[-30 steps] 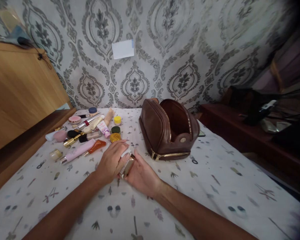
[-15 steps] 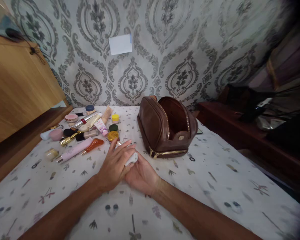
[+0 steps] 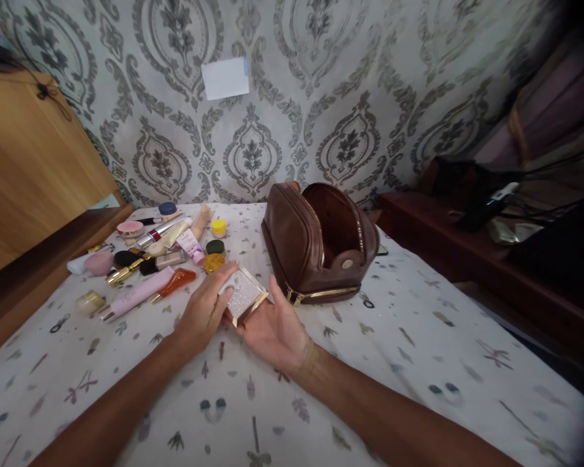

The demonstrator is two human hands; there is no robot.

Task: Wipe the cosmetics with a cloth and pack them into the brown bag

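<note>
Between my two hands is a square compact case with a glittery silver top and gold edges [image 3: 244,295]. My left hand [image 3: 205,310] grips its left side, thumb on the near side and fingers along the far edge. Palm up, my right hand [image 3: 277,334] supports it from below; the thumb stands apart and the other fingers are partly hidden under the case. Just beyond the left fingertips lies a gold-yellow round jar [image 3: 214,262]. A brown leather cosmetic bag [image 3: 294,243] stands unzipped to the right, its mouth gaping.
Several cosmetics lie on the left of the patterned sheet [image 3: 398,389]: a lilac tube [image 3: 139,292], an amber bottle [image 3: 175,285], a pink sponge [image 3: 100,263], a yellow-lidded jar [image 3: 218,227]. A wooden cabinet [image 3: 39,149] borders the left, a dark red ledge [image 3: 447,259] the right.
My left hand has drawn back to the left from over the right palm, uncovering the compact's glittery top. The view has shifted slightly; bag and cosmetics stay where they were.
</note>
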